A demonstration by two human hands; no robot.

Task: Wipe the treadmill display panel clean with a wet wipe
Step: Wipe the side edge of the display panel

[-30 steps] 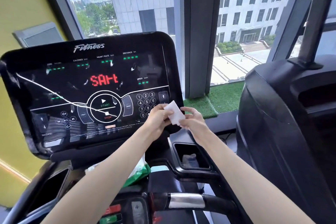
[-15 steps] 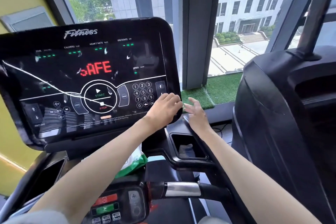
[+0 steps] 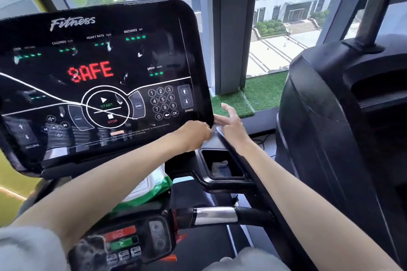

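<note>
The black treadmill display panel shows red "SAFE", white streaks and smudges on its glass. My left hand sits at the panel's lower right corner, below the keypad, fingers curled and blurred. The wet wipe is out of sight beneath that hand. Just to the right of the corner, my right hand hovers with fingers spread and holds nothing.
A green and white pack of wipes lies on the console under my left forearm. A cup holder with something grey in it sits below my right hand. A handlebar and button pod are nearer. A black machine stands on the right.
My right hand has let go of the white wipe and spread open. My left hand took the wipe to the panel and slid down from the keypad to the lower right corner.
</note>
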